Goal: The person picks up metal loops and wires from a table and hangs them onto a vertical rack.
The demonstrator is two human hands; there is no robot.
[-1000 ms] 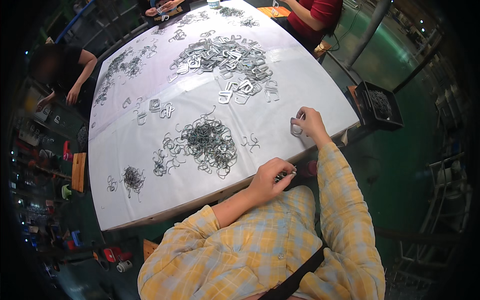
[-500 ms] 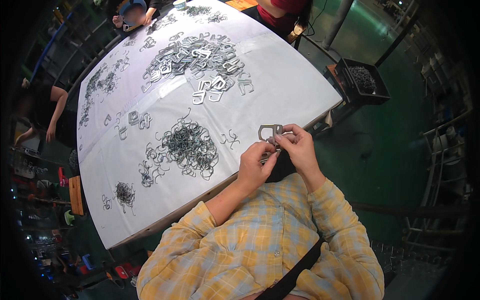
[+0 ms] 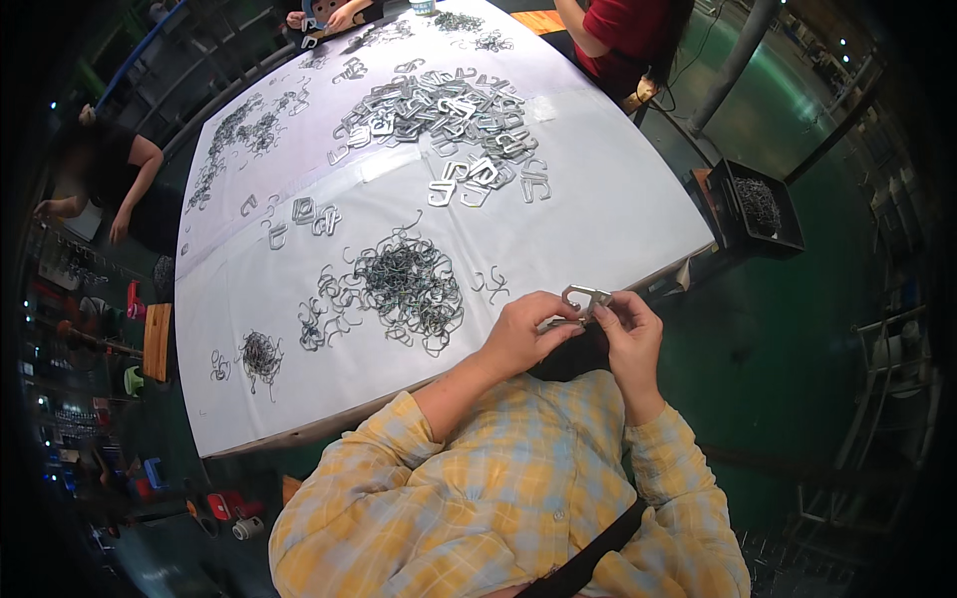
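Observation:
Both of my hands are close together at the near right edge of the table. My right hand [image 3: 635,327] pinches a flat silver metal hook [image 3: 576,291] between thumb and fingers, its curved end facing left. My left hand [image 3: 528,329] is closed on a silver metal piece [image 3: 560,324], mostly covered by the fingers, just below the hook. Whether the two pieces touch, I cannot tell. To the left of my hands, a heap of thin bent wire pieces [image 3: 409,284] lies on the white-covered table [image 3: 608,199]. Beyond it spreads a large pile of similar flat metal hooks [image 3: 439,110].
Smaller groups of wire pieces [image 3: 261,356] and hooks [image 3: 304,209] lie on the left. A black bin of dark small parts [image 3: 758,204] stands beyond the right corner. A person in red [image 3: 623,40] sits at the far side; another person [image 3: 130,169] is at the left.
The view has shifted, so the table sits further right in it. The hook in my right hand has turned, its open curve now pointing left and down. Both hands remain together.

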